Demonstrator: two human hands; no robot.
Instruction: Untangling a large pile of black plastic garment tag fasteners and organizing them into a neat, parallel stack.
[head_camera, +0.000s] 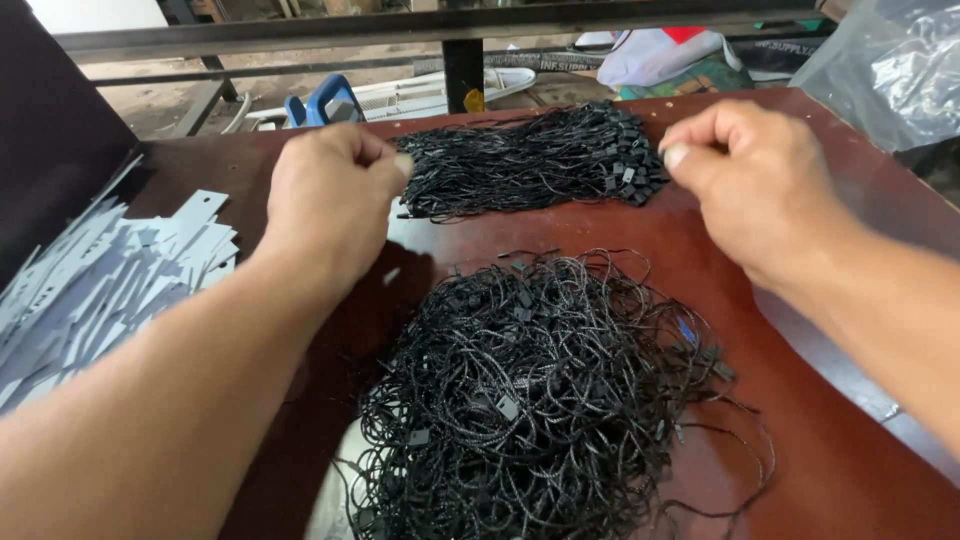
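A tidy bundle of black string loops with small black plastic fasteners lies at the far side of the reddish-brown wooden table, directly between the two hands. The left hand sits at the bundle's left end, curled almost into a fist, thumb and forefinger pressed together at the loose string tips; whether a strand is actually caught between them cannot be told. The right hand sits at the bundle's right end, just beside the cluster of fasteners, fingers likewise folded in and thumb tip against the forefinger; what it pinches, if anything, is hidden. The bundle's long axis runs left to right, rising slightly toward the right, with the fastener ends pointing at the right hand. Nearer the person lies a loose tangled heap of the same black strings. A pile of pale grey card tags spreads at the left edge.
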